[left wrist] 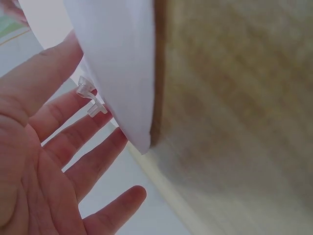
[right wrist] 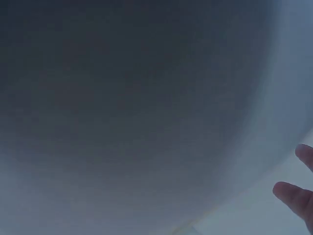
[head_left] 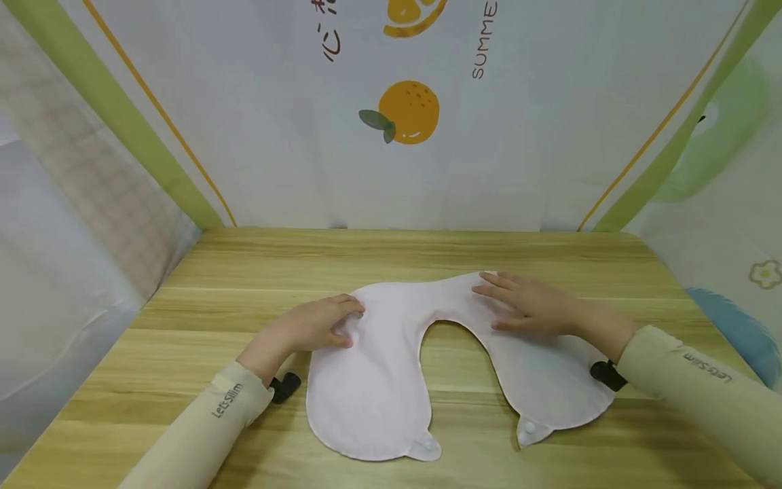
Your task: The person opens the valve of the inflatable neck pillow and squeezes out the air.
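Observation:
A flat, pale U-shaped neck pillow (head_left: 373,387) lies on the wooden table, its two lobes toward me. My left hand (head_left: 313,327) is at the upper left edge of it, fingers spread and loosely bent. In the left wrist view a small clear plastic air valve (left wrist: 90,95) sticks out of the fabric, between the thumb and the fingers. My right hand (head_left: 534,305) rests with extended fingers on the pillow's upper right part. The right wrist view is mostly filled by dark, blurred fabric, with two fingertips (right wrist: 292,196) at its right edge.
Each lobe ends in a small tab with a snap button, one left tab (head_left: 424,446) and one right tab (head_left: 530,429). The wooden table (head_left: 256,265) meets a white curtain (head_left: 293,156) with printed oranges at the back. Patterned cloth hangs at both sides.

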Motion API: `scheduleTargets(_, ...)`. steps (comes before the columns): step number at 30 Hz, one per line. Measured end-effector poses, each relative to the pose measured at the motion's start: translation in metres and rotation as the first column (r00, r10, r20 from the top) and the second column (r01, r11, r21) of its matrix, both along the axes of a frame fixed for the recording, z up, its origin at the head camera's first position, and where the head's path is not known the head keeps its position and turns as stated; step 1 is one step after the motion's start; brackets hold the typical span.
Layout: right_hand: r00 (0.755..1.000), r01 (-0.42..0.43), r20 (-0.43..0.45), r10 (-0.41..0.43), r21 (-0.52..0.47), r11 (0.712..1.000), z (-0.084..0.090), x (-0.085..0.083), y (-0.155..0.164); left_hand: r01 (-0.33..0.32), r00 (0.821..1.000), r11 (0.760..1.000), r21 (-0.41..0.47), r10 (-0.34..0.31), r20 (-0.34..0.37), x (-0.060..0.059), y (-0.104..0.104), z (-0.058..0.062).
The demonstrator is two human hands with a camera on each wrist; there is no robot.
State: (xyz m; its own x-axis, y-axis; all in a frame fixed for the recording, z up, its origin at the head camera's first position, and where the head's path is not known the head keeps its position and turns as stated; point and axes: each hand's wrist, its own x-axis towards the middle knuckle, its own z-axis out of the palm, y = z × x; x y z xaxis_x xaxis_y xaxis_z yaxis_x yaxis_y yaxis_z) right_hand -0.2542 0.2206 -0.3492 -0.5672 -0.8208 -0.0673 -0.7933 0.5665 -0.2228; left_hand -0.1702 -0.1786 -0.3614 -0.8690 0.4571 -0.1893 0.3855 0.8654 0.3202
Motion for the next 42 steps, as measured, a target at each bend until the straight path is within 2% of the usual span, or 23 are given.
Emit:
scheduleTargets(6,0.996,0.060,0.071,-0.060,0.000,0.998,-0.018,-0.001,-0.003,-0.005,1.000,1.000,0.004,0.005,0.002,0.000,0.000,-0.001)
scheduleTargets(16,0.995,0.069,0.070,-0.070,0.013,0.998,-0.035,-0.001,-0.003,-0.004,1.000,1.000,0.006,0.004,0.015,-0.001,0.000,0.001)
scheduleTargets(29,0.988,0.074,0.129,-0.082,0.066,0.995,-0.034,0.002,-0.009,0.005,1.000,1.000,0.008,-0.005,0.010,-0.001,0.000,0.002)
scheduleTargets(42,0.990,0.074,0.114,-0.087,0.116,0.990,-0.037,-0.001,-0.011,0.006,1.000,1.000,0.011,-0.006,0.002,-0.001,0.000,0.001)
